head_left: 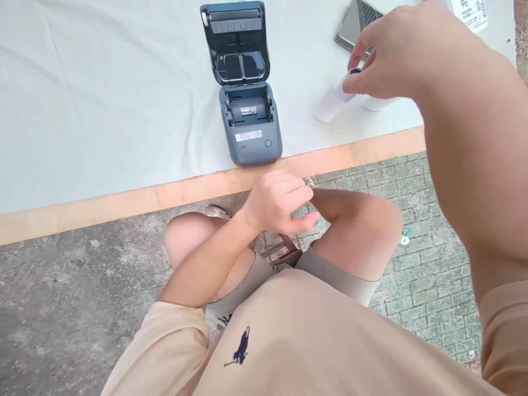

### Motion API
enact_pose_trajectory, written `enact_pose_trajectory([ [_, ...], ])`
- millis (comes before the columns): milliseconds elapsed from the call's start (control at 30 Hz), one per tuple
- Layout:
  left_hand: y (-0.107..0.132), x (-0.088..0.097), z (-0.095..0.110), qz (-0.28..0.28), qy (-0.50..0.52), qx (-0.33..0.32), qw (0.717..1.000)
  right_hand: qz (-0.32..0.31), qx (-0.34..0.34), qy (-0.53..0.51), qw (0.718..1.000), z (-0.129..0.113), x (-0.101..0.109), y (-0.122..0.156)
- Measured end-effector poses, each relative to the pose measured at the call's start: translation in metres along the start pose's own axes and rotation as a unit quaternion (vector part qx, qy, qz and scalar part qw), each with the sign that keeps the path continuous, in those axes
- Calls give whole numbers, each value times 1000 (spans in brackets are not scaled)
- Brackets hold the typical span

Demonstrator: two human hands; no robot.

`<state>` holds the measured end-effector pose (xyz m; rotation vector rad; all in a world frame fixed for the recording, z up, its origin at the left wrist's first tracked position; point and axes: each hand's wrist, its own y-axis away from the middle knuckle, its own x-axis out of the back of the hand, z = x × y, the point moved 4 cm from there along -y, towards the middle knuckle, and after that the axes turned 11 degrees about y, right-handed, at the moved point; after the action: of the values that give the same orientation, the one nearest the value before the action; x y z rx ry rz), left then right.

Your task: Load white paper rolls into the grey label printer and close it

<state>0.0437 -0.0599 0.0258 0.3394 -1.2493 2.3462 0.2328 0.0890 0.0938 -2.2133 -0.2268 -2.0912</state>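
Note:
A small grey label printer (248, 124) sits near the front edge of the white-covered table (103, 110), its lid (235, 41) flipped open and the paper bay bare. My right hand (396, 52) reaches over the table's right side and pinches the end of a white paper roll (332, 102) lying there. A second white roll (377, 103) lies just behind it, mostly hidden by the hand. My left hand (276, 201) hovers above my knees, below the table edge, fingers loosely curled with nothing visible in them.
A dark phone-like device (355, 22) lies at the table's far right, with a printed white card (470, 12) beyond it. The table has a bare wooden front edge (124, 201). Below are concrete and brick paving, my knees and shoes.

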Motion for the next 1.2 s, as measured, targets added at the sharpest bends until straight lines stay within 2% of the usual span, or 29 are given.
enact_pose_trajectory([
  [100,3,3,0,15,-1,1,1000,-24,-73,47,996,-8,7,11],
  [167,4,6,1,23,0,-2,1000,-17,-105,43,993,-15,18,26],
  [200,4,8,2,31,2,-6,999,-9,-110,23,994,-20,22,34],
  [267,5,18,2,84,47,1,995,37,-98,-52,993,-31,27,50],
  [300,6,26,1,125,84,13,989,112,-37,-198,973,-40,29,56],
  [333,7,34,-2,169,123,34,977,172,27,-331,928,-49,29,63],
  [367,8,43,-5,213,159,60,962,210,79,-420,880,-58,25,69],
  [400,8,51,-9,250,190,91,945,218,120,-479,842,-68,18,73],
  [433,8,58,-13,276,213,124,929,207,144,-514,820,-77,10,76],
  [500,3,67,-20,307,268,183,895,157,193,-533,809,-96,-7,79],
  [567,-7,70,-25,301,308,214,877,145,207,-517,818,-107,-18,81],
  [633,-17,68,-28,279,298,238,881,157,193,-485,838,-108,-24,82],
  [733,-27,68,-34,252,192,253,914,160,177,-433,869,-105,-30,80],
  [800,-31,70,-37,247,120,220,936,176,179,-403,880,-101,-30,78],
  [833,-32,72,-37,252,89,200,943,187,181,-380,887,-100,-29,77],
  [900,-33,76,-35,257,21,202,945,204,183,-303,913,-99,-26,75],
  [1000,-41,74,-23,179,-60,245,951,208,184,-154,948,-101,-22,73],
  [1100,-54,70,-9,106,-60,266,956,223,184,-116,950,-102,-18,75],
  [1167,-59,73,-7,113,-11,264,958,242,183,-138,943,-103,-15,76],
  [1200,-60,77,-9,135,26,264,955,251,181,-151,939,-103,-13,75],
])
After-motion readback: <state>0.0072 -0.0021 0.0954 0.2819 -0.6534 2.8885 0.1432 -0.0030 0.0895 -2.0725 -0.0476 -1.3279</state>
